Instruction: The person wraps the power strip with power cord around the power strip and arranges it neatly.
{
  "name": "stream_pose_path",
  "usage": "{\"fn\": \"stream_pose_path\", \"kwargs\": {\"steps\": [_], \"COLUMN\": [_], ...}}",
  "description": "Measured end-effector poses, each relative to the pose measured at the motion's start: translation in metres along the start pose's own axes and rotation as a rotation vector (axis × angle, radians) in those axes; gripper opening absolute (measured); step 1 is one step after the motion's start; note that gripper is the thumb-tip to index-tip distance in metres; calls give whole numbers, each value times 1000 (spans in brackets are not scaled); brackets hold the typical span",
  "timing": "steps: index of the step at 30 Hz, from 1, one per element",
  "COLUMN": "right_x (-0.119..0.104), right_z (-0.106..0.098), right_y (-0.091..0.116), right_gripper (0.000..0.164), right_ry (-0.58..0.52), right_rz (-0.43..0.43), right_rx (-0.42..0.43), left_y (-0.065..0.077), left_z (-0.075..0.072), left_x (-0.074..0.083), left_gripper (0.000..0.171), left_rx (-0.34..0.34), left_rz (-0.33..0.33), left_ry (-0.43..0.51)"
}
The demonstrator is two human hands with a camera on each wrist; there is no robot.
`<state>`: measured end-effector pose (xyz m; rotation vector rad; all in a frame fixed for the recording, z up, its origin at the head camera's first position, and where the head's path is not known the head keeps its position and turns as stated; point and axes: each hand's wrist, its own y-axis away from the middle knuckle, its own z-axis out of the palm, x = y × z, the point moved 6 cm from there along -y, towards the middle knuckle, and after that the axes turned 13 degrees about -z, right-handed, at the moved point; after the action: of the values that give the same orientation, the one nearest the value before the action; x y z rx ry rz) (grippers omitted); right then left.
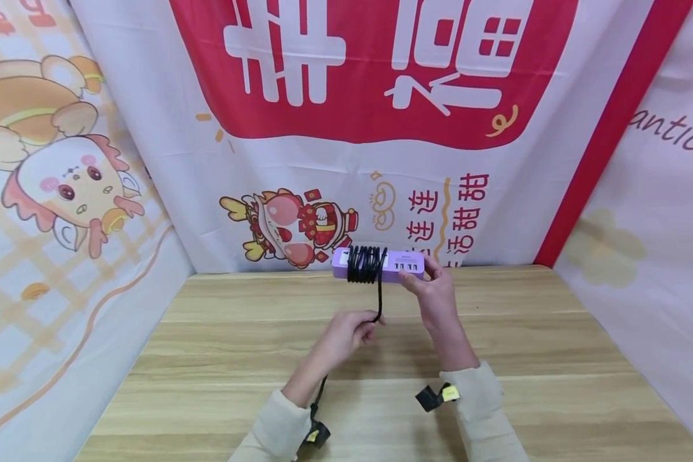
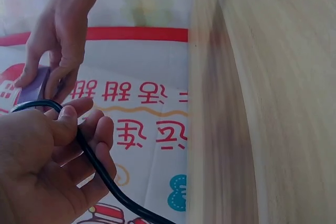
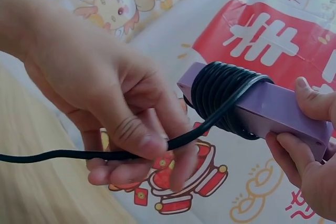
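Note:
A purple power strip [image 1: 405, 262] is held up over the far part of the table by my right hand [image 1: 437, 293], which grips its right end between thumb and fingers. Its black cord [image 1: 365, 264] is wound in several tight turns round the strip's left half. From the last turn the cord runs down to my left hand [image 1: 346, 333], which pinches it between thumb and fingers below the strip. In the right wrist view the free length of cord [image 3: 47, 156] trails away past the left hand. USB ports show on the strip's top near the right thumb.
The wood-grain table [image 1: 219, 372] spans the space under both hands. A printed cloth [image 1: 346, 160] hangs at the back, with patterned cloths on both sides. Small black wrist cameras [image 1: 429, 398] sit at the cuffs, and cord hangs beside the left sleeve [image 1: 280, 423].

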<state>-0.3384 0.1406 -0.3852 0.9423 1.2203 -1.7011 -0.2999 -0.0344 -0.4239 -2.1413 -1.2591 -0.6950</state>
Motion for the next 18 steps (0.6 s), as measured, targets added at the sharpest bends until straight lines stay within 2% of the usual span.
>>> {"fn": "stream_pose_path", "kwargs": {"steps": [5,9,14,18], "right_x": [-5,-10,-19,-24], "right_z": [2,5,8,11], "right_y": [1,5,8,10], "right_gripper": [67,70,68,71], "right_ry": [-21,-87,-192,-208], "right_rz": [18,42,33,22], "right_rx": [-33,-63,-99,-154], "left_y": [-3,-6,-5,-5], "left_z": [-3,-3,-9,-16], "left_x": [-13,-25,-35,-43], "left_gripper": [17,21,26,27], "left_rx": [-23,-58,-61,-53], "left_rz": [-49,-78,-94,-113], "left_ry": [17,44,45,53]}}
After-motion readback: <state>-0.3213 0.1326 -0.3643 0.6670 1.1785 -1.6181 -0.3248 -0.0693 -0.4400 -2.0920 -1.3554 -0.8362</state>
